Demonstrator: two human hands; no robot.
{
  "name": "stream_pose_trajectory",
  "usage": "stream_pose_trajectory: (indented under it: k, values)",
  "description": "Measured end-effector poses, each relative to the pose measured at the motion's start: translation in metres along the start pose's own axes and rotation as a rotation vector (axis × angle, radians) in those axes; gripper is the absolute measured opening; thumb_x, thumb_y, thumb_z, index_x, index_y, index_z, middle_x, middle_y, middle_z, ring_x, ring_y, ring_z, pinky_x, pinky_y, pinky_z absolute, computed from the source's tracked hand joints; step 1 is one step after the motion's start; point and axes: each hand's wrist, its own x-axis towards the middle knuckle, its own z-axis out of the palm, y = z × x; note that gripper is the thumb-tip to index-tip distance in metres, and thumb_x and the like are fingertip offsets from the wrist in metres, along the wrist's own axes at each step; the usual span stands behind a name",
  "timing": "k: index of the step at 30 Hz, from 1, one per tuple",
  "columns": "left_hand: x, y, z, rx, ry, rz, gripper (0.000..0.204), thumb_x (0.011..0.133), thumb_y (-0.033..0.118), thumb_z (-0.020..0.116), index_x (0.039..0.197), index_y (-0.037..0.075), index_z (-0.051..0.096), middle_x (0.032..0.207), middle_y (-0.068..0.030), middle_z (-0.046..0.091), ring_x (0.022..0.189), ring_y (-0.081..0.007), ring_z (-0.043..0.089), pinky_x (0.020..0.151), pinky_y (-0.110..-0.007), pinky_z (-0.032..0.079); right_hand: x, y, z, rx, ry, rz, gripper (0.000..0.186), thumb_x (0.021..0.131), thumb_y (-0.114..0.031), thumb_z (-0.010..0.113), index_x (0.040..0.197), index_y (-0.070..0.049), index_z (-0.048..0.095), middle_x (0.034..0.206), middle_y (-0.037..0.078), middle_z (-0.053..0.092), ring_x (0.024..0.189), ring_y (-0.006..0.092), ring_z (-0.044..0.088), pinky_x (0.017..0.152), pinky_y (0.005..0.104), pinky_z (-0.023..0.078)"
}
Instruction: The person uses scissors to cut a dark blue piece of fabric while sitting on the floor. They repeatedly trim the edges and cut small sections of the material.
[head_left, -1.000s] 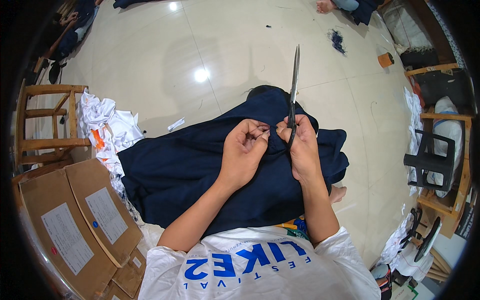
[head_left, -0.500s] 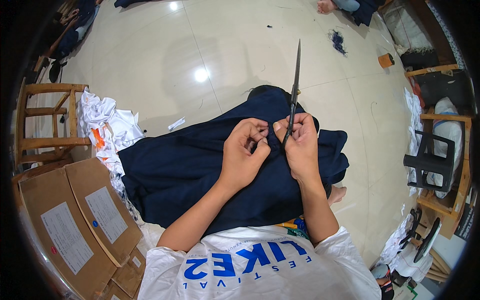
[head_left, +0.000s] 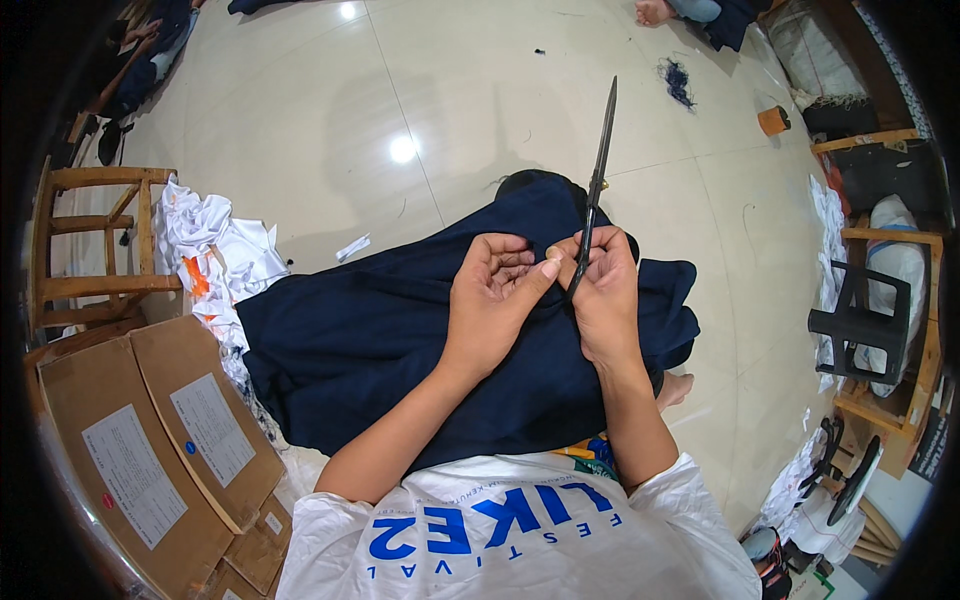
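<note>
Navy cloth (head_left: 390, 350) below the hands: left thumb stretches across

And there's the change! The left hand (head_left: 490, 310) opens its thumb away from its curled fingers, its tip now meeting the right hand's (head_left: 608, 300) thumb; whether cloth or thread is pinched there, I cannot tell. The right hand grips the scissors (head_left: 597, 190), blades together, pointing beyond its knuckles and leaning further right than a moment ago. Cloth lies beneath both hands, spreading out either side. Fingertips seem to be doing the work now, not the blades.
</note>
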Motion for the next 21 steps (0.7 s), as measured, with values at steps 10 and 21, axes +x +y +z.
stream_pose_trajectory:
  k: [10,21]
  values:
    - [-0.0019,-0.0027,-0.0088,0.18,0.011,0.05,0.015,0.1,0.015,0.073,0.098,0.001,0.069,0.089,0.001,0.066,0.082,-0.0043,0.058,0.075,-0.021,0.047,-0.0004,-0.0001,-0.0011,-0.036,0.001,-0.018,0.031,0.095,0.003,0.073,0.108,-0.003,0.045,0.092,0.006,0.065,0.085,0.0076,0.06,0.077,0.022,0.049]
    - [0.0005,-0.0058,-0.012,-0.068,-0.049,-0.141,0.021,0.108,0.025,0.06,0.109,0.005,0.063,0.108,-0.0008,0.063,0.098,-0.0064,0.06,0.092,-0.024,0.054,0.0002,-0.0018,-0.0016,0.002,0.06,-0.01,0.032,0.093,0.004,0.074,0.109,-0.003,0.046,0.092,0.006,0.064,0.082,0.0061,0.059,0.074,0.0201,0.048]
